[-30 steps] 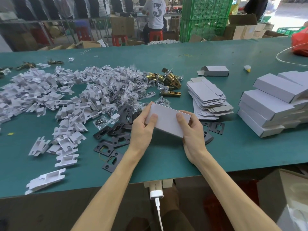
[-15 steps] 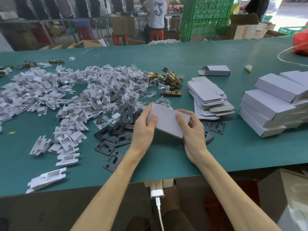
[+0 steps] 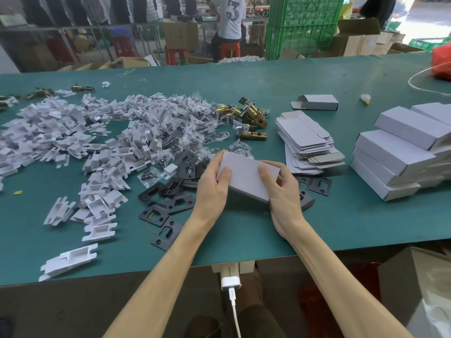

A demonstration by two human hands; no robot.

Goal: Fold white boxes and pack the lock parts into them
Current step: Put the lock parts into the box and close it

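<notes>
Both hands gripping white box [image 3: 246, 175] above green table [image 3: 244, 235]: left hand [image 3: 214, 189] holding left end, right hand [image 3: 283, 191] holding right end. Black strike plates [image 3: 170, 198] lying beneath.

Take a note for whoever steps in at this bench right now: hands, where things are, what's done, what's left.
Left grip and right grip hold one white box by its ends, above the black plates; its contents are hidden.
Flat blanks are stacked to the right, with closed boxes piled at the far right.
White inserts, screw bags and brass latches lie loose on the green table.
Done: one pile of closed boxes. Left: many parts to pack, blanks to fold.
</notes>
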